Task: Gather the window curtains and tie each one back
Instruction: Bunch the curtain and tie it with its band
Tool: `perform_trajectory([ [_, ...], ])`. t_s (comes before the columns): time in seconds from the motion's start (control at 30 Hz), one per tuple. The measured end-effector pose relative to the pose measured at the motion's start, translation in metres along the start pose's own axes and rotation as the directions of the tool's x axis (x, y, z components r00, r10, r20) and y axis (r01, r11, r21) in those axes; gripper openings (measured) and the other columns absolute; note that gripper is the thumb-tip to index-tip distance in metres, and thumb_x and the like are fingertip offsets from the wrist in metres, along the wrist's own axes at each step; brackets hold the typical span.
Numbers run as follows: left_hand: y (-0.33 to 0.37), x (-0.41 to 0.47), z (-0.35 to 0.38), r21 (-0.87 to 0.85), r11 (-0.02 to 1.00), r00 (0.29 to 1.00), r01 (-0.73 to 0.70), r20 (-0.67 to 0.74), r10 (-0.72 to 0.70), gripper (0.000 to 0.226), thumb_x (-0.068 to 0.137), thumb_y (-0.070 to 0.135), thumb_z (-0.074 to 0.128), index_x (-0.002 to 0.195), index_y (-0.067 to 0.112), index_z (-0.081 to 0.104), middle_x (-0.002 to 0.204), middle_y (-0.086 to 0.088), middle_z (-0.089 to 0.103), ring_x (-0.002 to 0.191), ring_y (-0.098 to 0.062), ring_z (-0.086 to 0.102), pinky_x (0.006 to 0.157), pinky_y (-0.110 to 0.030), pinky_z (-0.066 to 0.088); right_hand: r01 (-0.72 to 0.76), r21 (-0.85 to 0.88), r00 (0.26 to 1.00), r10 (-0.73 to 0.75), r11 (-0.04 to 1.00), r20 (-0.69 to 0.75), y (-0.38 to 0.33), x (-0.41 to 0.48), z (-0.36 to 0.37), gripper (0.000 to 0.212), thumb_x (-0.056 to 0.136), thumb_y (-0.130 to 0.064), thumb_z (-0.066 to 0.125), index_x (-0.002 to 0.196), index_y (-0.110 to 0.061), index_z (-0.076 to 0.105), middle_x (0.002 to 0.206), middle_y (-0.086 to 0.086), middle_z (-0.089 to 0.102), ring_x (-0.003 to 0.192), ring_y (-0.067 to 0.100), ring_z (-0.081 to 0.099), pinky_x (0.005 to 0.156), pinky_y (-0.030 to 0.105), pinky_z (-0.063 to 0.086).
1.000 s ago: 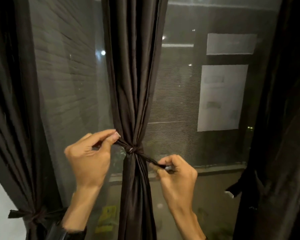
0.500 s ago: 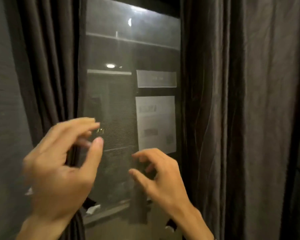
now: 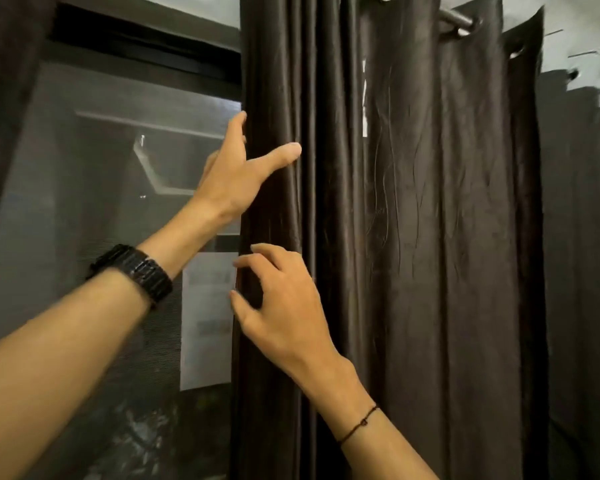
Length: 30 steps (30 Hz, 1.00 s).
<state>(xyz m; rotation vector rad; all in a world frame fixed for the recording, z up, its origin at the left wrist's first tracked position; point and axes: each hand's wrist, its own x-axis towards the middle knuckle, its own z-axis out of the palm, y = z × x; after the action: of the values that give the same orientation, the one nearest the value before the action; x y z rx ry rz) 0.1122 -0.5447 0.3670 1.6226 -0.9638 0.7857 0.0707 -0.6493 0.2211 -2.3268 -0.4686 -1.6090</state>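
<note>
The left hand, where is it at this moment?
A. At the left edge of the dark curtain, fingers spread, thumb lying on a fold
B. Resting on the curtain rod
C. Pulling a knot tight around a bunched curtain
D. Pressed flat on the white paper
A: the left hand is open at the left edge of the curtain, its thumb on a fold, above the right hand.

Curtain (image 3: pixel 413 237) was dark brown with a sheen — watch band (image 3: pixel 136 271) black, ribbed; wrist cord (image 3: pixel 359 423) dark; paper (image 3: pixel 207 320) white.

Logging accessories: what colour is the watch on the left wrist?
Black watch, clear in the head view.
</note>
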Motion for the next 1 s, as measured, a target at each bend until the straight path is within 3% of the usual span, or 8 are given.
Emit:
perform_trajectory([
  [0.2, 0.004, 0.029, 0.029, 0.191, 0.981, 0.999, 0.014, -0.038, -0.007, 0.112, 0.085, 0.049, 0.078, 0.166, 0.03, 0.002, 0.16, -0.019, 0.04, 0.146, -0.036, 0.04, 0.116, -0.056, 0.043, 0.014, 0.016, 0.999, -0.013, 1.0, -0.044, 0.046, 0.016, -0.025, 0.047, 0.09, -0.038, 0.065, 0.136, -0.029, 0.055, 0.146, -0.006, 0.047, 0.137, 0.011, 0.04, 0.102, 0.021, 0.035],
  [0.33, 0.006, 0.039, 0.038, 0.243, 0.969, 0.997, 0.034, -0.082, -0.015, 0.115, 0.088, 0.045, 0.079, 0.165, 0.03, -0.006, 0.151, -0.022, 0.048, 0.136, -0.037, 0.049, 0.113, -0.051, 0.046, -0.016, 0.09, 0.99, 0.028, 0.996, -0.136, 0.059, 0.029, -0.027, 0.044, 0.093, -0.038, 0.063, 0.135, -0.029, 0.054, 0.142, -0.008, 0.046, 0.128, 0.006, 0.045, 0.093, 0.009, 0.032],
  [0.47, 0.012, 0.052, 0.033, 0.346, 0.938, 0.994, 0.035, -0.106, 0.002, 0.108, 0.093, 0.016, 0.068, 0.164, 0.031, -0.012, 0.093, -0.012, 0.063, 0.075, -0.025, 0.066, 0.078, -0.059, 0.061, -0.077, 0.119, 0.96, 0.106, 0.99, -0.261, 0.062, 0.052, -0.024, 0.045, 0.096, -0.043, 0.056, 0.137, -0.026, 0.049, 0.132, -0.004, 0.046, 0.114, 0.01, 0.047, 0.076, 0.014, 0.036],
  [0.57, 0.017, 0.058, 0.021, 0.437, 0.899, 0.994, -0.04, -0.072, 0.079, 0.111, 0.087, -0.008, 0.054, 0.161, 0.045, -0.011, 0.08, -0.022, 0.059, 0.062, -0.04, 0.057, 0.064, -0.063, 0.057, -0.123, 0.113, 0.941, 0.152, 0.986, -0.301, 0.064, 0.073, -0.022, 0.053, 0.097, -0.047, 0.053, 0.143, -0.023, 0.043, 0.133, -0.001, 0.047, 0.112, 0.015, 0.049, 0.073, 0.024, 0.046],
  [0.67, 0.021, 0.062, 0.009, 0.541, 0.829, 0.989, -0.143, 0.037, 0.147, 0.112, 0.083, -0.015, 0.047, 0.159, 0.054, 0.004, 0.094, -0.034, 0.067, 0.057, -0.034, 0.057, 0.056, -0.055, 0.056, -0.134, 0.038, 0.946, 0.14, 0.99, -0.294, 0.064, 0.095, -0.022, 0.063, 0.095, -0.048, 0.058, 0.147, -0.019, 0.04, 0.133, 0.003, 0.048, 0.111, 0.02, 0.053, 0.077, 0.035, 0.057],
  [0.73, 0.021, 0.064, 0.001, 0.606, 0.784, 0.988, -0.136, 0.024, 0.153, 0.098, 0.083, -0.013, 0.047, 0.161, 0.042, 0.024, 0.132, -0.023, 0.065, 0.087, -0.026, 0.069, 0.075, -0.049, 0.062, -0.137, 0.025, 0.952, 0.139, 0.99, -0.274, 0.061, 0.108, -0.022, 0.067, 0.093, -0.048, 0.061, 0.148, -0.015, 0.04, 0.131, 0.005, 0.052, 0.111, 0.023, 0.055, 0.08, 0.037, 0.057],
  [0.8, 0.02, 0.066, -0.007, 0.647, 0.754, 0.986, -0.11, -0.027, 0.167, 0.076, 0.086, -0.011, 0.047, 0.155, 0.022, 0.044, 0.147, -0.018, 0.056, 0.116, -0.033, 0.064, 0.094, -0.048, 0.058, -0.15, 0.103, 0.955, 0.171, 0.983, -0.242, 0.055, 0.121, -0.021, 0.066, 0.093, -0.042, 0.064, 0.147, -0.013, 0.041, 0.13, 0.005, 0.057, 0.112, 0.024, 0.06, 0.084, 0.037, 0.056],
  [1.0, 0.022, 0.072, -0.034, 0.488, 0.873, 0.967, 0.014, -0.227, 0.112, 0.03, 0.1, 0.025, 0.052, 0.094, 0.003, 0.071, 0.086, -0.005, 0.066, 0.068, -0.014, 0.058, 0.064, -0.035, 0.046, -0.084, 0.22, 0.974, 0.127, 0.972, -0.188, 0.017, 0.159, -0.016, 0.023, 0.091, -0.003, 0.053, 0.113, -0.009, 0.059, 0.1, 0.008, 0.06, 0.082, 0.025, 0.062, 0.07, 0.038, 0.056],
])
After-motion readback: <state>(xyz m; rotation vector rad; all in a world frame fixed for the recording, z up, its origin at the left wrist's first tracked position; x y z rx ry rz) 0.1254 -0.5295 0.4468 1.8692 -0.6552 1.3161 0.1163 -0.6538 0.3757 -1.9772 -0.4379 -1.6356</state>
